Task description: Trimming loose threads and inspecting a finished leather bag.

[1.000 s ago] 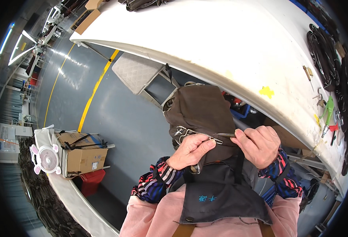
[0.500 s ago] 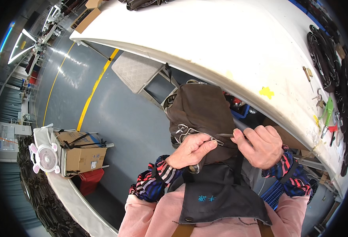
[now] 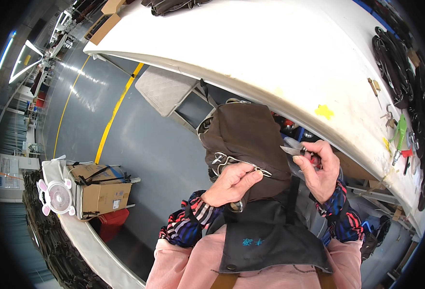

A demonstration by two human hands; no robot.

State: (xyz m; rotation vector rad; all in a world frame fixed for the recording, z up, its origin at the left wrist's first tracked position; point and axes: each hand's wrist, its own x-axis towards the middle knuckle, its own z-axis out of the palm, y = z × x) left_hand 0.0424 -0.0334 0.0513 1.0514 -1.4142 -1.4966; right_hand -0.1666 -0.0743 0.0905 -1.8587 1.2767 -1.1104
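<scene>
A dark brown bag (image 3: 246, 132) rests on my lap against the dark apron (image 3: 270, 241). My left hand (image 3: 229, 187) is closed at the bag's near side, pinching the edge by a metal zipper (image 3: 232, 159) between thumb and fingers. A pale metal loop or pull (image 3: 264, 172) pokes out past the thumb tip. To the right of the bag, my right hand (image 3: 320, 169) is closed around small thread snips (image 3: 291, 150). Their two pointed blades stand apart and point left toward the bag, not touching it. The handle is mostly hidden in my fingers.
A white table (image 3: 251, 53) curves past the bag's far side, with a green-handled tool (image 3: 401, 131), keys and dark straps at its right. Beneath it are a padded stool (image 3: 164, 89) and bins. At left stand a fan (image 3: 58, 197) and a cardboard box (image 3: 101, 192).
My right hand has turned upward and drawn slightly away from the zipper. The snips' spread blades now show clearly. My left hand keeps its pinch on the bag.
</scene>
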